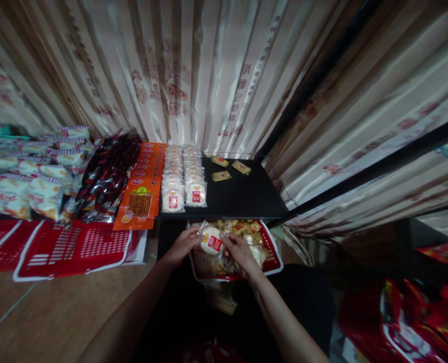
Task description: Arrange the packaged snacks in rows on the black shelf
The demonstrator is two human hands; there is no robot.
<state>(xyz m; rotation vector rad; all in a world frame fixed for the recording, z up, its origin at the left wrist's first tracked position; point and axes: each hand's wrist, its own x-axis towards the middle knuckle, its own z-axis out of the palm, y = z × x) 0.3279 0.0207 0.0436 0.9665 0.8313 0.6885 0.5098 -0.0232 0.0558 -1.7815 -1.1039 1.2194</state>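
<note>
Between my two hands is a round white rice cracker packet (211, 240) in clear wrap with a red label. My left hand (182, 247) pinches its left edge, and my right hand (239, 252) grips its right edge. Below them sits a red basket (275, 252) with a white rim, holding several gold-wrapped snacks (242, 227) and more white packets. On the black shelf (242, 194) just beyond, two rows of matching rice cracker packets (184, 176) stand lined up. Three small yellow packets (221, 176) lie to their right.
Left along the shelf are an orange snack bag (143, 181), dark shiny packets (108, 176) and white bagged snacks (38, 166). Red baskets (76, 247) stand beneath. A pleated curtain (193, 65) hangs behind, black frame bars (315, 75) slant at right, and red packages (424, 312) fill the lower right.
</note>
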